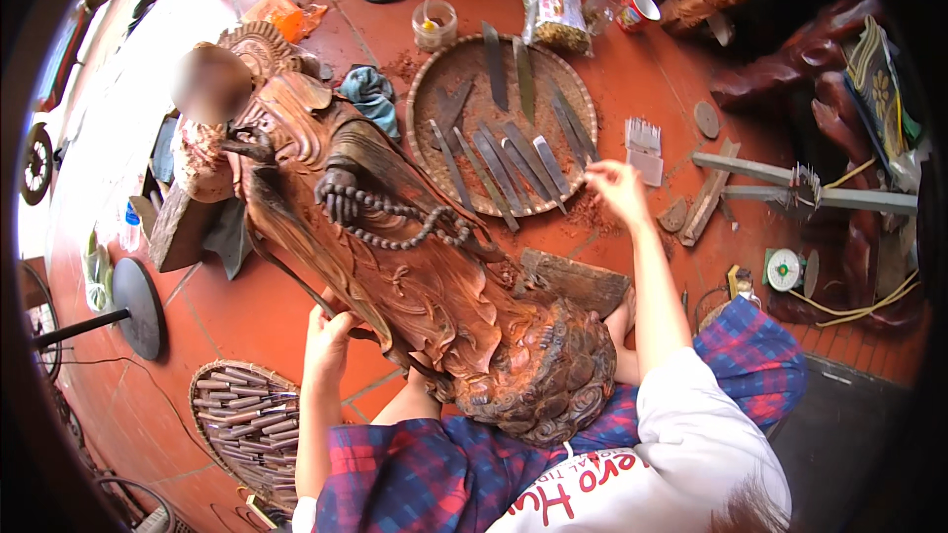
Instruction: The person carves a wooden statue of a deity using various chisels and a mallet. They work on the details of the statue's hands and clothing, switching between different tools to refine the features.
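Observation:
A large carved wooden statue [425, 276] in a robe with a bead string leans across my lap, its rocky, swirled base [543, 375] between my legs and its upper end to the far left. My left hand [331, 336] is closed on the statue's left edge, by a thin carved rod. My right hand [620, 192] reaches to the right rim of a round woven tray [420, 89], fingers slightly apart and curled. Its fingertips are beside the end of a dark flat blade [573, 128]. Several more flat metal blades [499, 173] lie in that tray.
An oval basket of wooden-handled tools [247, 415] stands at the lower left, near a black round stand base [140, 308]. A wooden block [578, 281] lies beside the statue. Beyond the tray are a plastic cup [434, 25], a bag [558, 10] and a red mug [640, 10].

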Available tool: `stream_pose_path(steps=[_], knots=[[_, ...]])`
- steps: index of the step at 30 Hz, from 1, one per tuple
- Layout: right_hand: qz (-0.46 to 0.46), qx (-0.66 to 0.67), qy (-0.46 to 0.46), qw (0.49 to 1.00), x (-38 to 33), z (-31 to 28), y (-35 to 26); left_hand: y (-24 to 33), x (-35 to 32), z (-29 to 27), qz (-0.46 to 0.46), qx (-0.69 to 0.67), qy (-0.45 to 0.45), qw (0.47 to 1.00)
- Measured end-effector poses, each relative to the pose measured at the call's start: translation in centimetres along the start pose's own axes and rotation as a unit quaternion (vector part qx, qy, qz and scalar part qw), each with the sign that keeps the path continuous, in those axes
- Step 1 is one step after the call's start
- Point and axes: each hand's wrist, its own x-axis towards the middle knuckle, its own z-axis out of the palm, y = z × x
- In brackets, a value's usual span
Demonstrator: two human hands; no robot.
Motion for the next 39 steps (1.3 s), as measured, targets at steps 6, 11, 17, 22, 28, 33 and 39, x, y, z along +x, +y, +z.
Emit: stream_pose_path(steps=[6, 11, 17, 22, 28, 33, 39], knots=[[-0.117, -0.176, 0.165, 0.963, 12.5, -0.5, 6.3, -0.1, 1.1, 1.1, -0.025, -0.020, -0.044, 0.999], [0.039, -0.235, 0.116, 0.964, 12.8, 1.3, 4.1, 0.1, 0.1, 1.0, -0.025, -0.035, -0.029, 0.999], [-0.105, 0.240, -0.040, 0.964, 5.3, -1.5, -7.2, -0.5, -2.1, -1.2, 0.001, -0.004, -0.005, 1.000], [-0.222, 0.497, -0.093, 0.834, -3.3, -3.9, -17.2, 2.2, -1.7, -1.0, 0.175, 0.043, 0.134, 0.974], [-0.149, 0.808, -0.452, 0.347, -5.6, -1.0, -18.8, 6.7, -3.5, 2.0, 0.375, 0.276, 0.236, 0.853], [-0.171, 0.745, -0.455, 0.458, -8.4, 4.0, -21.9, 7.6, -5.3, 2.8, 0.390, 0.336, 0.155, 0.843], [-0.302, 0.358, -0.257, 0.845, -11.1, 7.3, -24.1, 8.9, -5.3, 3.8, 0.403, 0.436, 0.047, 0.804]])
